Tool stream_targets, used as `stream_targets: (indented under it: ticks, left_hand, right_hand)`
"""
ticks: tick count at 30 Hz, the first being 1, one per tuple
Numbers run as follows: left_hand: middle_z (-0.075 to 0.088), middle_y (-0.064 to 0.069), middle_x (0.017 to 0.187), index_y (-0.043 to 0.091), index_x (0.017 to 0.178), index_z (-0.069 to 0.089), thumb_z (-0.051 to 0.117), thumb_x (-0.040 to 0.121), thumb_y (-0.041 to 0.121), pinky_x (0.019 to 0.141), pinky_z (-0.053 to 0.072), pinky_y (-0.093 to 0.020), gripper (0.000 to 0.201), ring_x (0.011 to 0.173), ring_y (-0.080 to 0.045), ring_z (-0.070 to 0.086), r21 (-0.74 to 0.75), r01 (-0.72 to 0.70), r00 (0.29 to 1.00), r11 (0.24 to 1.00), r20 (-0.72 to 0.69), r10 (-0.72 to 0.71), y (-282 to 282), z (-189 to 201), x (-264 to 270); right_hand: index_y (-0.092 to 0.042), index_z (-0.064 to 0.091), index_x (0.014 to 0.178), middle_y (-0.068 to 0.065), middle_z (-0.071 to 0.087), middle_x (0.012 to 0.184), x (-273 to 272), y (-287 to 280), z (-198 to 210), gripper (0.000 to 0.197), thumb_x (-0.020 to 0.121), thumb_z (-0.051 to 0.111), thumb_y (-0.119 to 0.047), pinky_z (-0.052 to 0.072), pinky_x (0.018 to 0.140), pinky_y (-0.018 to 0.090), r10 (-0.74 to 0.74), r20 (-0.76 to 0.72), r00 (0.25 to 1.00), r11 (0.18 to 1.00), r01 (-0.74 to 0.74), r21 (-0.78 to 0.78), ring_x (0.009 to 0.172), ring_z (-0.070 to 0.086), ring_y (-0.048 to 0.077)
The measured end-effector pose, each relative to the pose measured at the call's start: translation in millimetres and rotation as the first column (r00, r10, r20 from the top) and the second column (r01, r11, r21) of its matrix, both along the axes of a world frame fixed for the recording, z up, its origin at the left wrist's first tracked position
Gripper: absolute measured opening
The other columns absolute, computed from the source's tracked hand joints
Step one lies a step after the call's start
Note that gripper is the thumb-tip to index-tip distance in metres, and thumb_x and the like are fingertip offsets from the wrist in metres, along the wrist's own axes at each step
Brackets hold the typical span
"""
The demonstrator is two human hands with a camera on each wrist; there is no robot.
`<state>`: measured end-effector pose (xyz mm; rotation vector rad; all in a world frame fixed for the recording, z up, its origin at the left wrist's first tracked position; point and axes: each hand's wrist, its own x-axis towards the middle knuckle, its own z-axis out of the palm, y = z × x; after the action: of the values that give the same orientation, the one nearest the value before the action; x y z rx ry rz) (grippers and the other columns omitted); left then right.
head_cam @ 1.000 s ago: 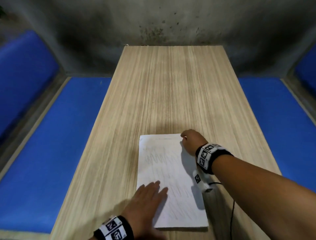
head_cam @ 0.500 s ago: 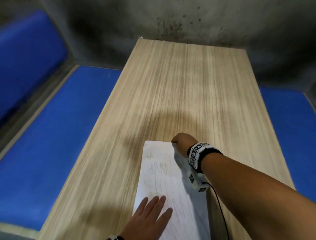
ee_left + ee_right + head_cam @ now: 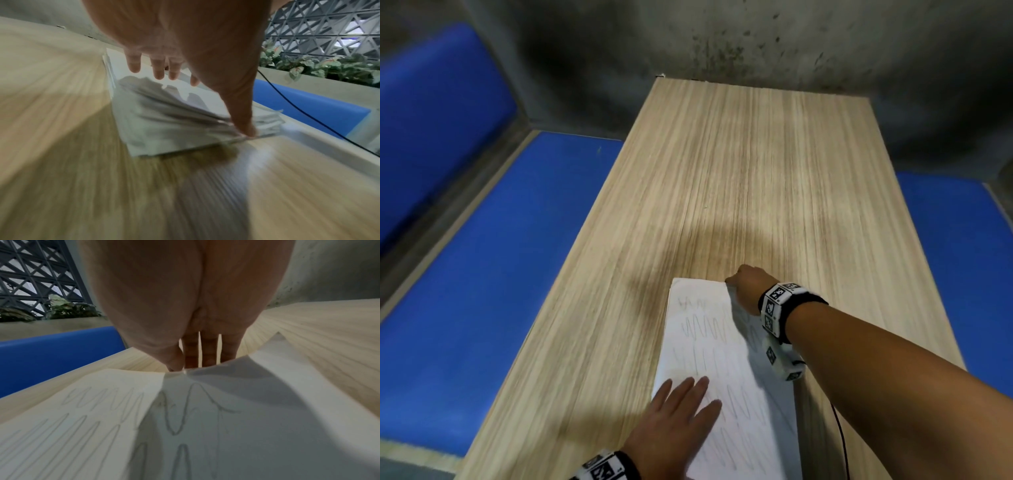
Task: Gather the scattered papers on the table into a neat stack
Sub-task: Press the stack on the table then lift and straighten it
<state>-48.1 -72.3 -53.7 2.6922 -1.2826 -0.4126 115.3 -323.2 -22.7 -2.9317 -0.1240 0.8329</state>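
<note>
A stack of white papers (image 3: 709,346) with pencil zigzags lies on the near part of the wooden table (image 3: 722,171). My left hand (image 3: 688,401) lies flat on the stack's near left part, fingers straight; in the left wrist view the left hand (image 3: 162,68) presses the papers (image 3: 164,126), whose near edges are fanned slightly. My right hand (image 3: 743,284) is at the stack's far right corner. In the right wrist view the right hand (image 3: 185,365) pinches the far edge of the papers (image 3: 205,418), thumb on top and fingers behind, and the sheet bows up there.
Blue bench cushions run along the table's left (image 3: 500,274) and right (image 3: 955,257) sides. A stained grey wall (image 3: 722,41) closes the far end. A black cable (image 3: 839,431) hangs from my right wrist. Plants (image 3: 308,65) stand behind the right bench.
My right hand has slid a little left along the stack's far edge, and the papers' right side has risen. My left hand stays flat on the stack. The head view has tilted.
</note>
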Motion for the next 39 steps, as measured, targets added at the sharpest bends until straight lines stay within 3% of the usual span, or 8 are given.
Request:
stream_targets:
  ticks: [4,7,9,14,21,26,33,39]
  left_hand:
    - [0.042,-0.013,0.151,0.018,0.143,0.045,0.038,0.06,0.094,0.107,0.018,-0.04,0.113,0.135,-0.029,0.047,0.096,-0.204,0.967,0.974,-0.138,0.216,6.9,11.2,9.7]
    - [-0.017,0.003,0.154,0.025,0.156,0.006,0.043,0.061,0.089,0.119,-0.006,-0.034,0.121,0.151,-0.022,0.0,0.044,-0.324,0.928,0.945,-0.183,0.326,11.5,15.4,13.9]
    - [-0.028,0.007,0.149,0.026,0.155,-0.006,0.044,0.059,0.089,0.122,-0.004,-0.037,0.125,0.151,-0.02,-0.009,0.096,-0.301,0.926,0.949,-0.21,0.315,13.1,18.2,11.3]
    - [-0.004,-0.001,0.164,0.02,0.154,-0.011,0.05,0.06,0.083,0.121,0.012,-0.032,0.129,0.151,-0.016,0.004,0.041,-0.521,0.815,0.852,-0.271,0.512,15.9,7.4,5.4]
    - [0.025,0.001,0.149,0.022,0.154,-0.006,0.067,0.057,0.06,0.112,0.034,-0.035,0.127,0.135,-0.019,0.029,0.005,-0.63,0.725,0.777,-0.356,0.59,2.4,12.6,11.8]
    - [0.018,-0.005,0.151,0.015,0.154,-0.001,0.076,0.062,0.052,0.114,0.031,-0.033,0.125,0.14,-0.023,0.026,0.121,-0.685,0.638,0.718,-0.375,0.672,0.4,16.8,11.3]
    - [0.04,-0.003,0.133,0.014,0.137,0.029,0.08,0.061,0.048,0.104,0.04,-0.031,0.097,0.125,-0.023,0.041,0.195,-0.676,0.631,0.711,-0.345,0.695,-5.6,20.9,15.3]
    - [0.046,-0.004,0.131,0.014,0.138,0.035,0.08,0.06,0.05,0.1,0.044,-0.033,0.097,0.123,-0.023,0.046,0.184,-0.657,0.668,0.731,-0.305,0.678,-6.1,21.0,13.0]
  right_hand:
    - [-0.006,0.071,0.104,0.012,0.065,0.109,-9.0,-11.6,-0.9,0.023,0.09,0.052,-0.008,0.05,0.079,0.029,-0.157,0.099,0.983,0.984,0.147,0.104,0.096,0.065,0.027]
    - [-0.007,0.07,0.099,0.009,0.068,0.103,-15.1,-17.8,-1.6,0.021,0.091,0.05,-0.007,0.05,0.079,0.031,-0.291,0.138,0.947,0.946,0.263,0.189,0.094,0.065,0.026]
    - [-0.007,0.069,0.099,0.009,0.07,0.101,-15.3,-16.4,0.9,0.021,0.092,0.049,-0.009,0.05,0.078,0.032,-0.359,0.154,0.92,0.916,0.316,0.245,0.092,0.064,0.026]
    - [-0.011,0.064,0.107,0.005,0.067,0.105,-11.0,-14.0,4.0,0.026,0.088,0.06,-0.028,0.05,0.077,0.031,-0.375,0.025,0.927,0.9,0.358,0.251,0.09,0.061,0.022]
    - [-0.008,0.065,0.101,0.008,0.07,0.097,-17.9,-2.4,9.4,0.05,0.066,0.074,-0.042,0.053,0.07,0.031,-0.307,-0.159,0.938,0.943,0.322,0.083,0.086,0.068,0.025]
    - [-0.009,0.066,0.085,0.001,0.07,0.076,-41.5,-12.1,3.8,0.051,0.052,0.071,-0.047,0.056,0.067,0.034,-0.365,-0.193,0.911,0.925,0.378,0.033,0.074,0.071,0.022]
    - [-0.009,0.06,0.1,0.002,0.062,0.09,-92.1,-18.2,4.8,0.043,0.071,0.074,-0.037,0.049,0.063,0.026,-0.443,-0.196,0.875,0.88,0.466,0.094,0.086,0.066,0.022]
    - [-0.011,0.066,0.102,0.005,0.07,0.095,-114.8,-28.0,22.4,0.043,0.067,0.076,-0.035,0.056,0.076,0.033,-0.462,-0.305,0.833,0.841,0.52,0.15,0.086,0.068,0.023]
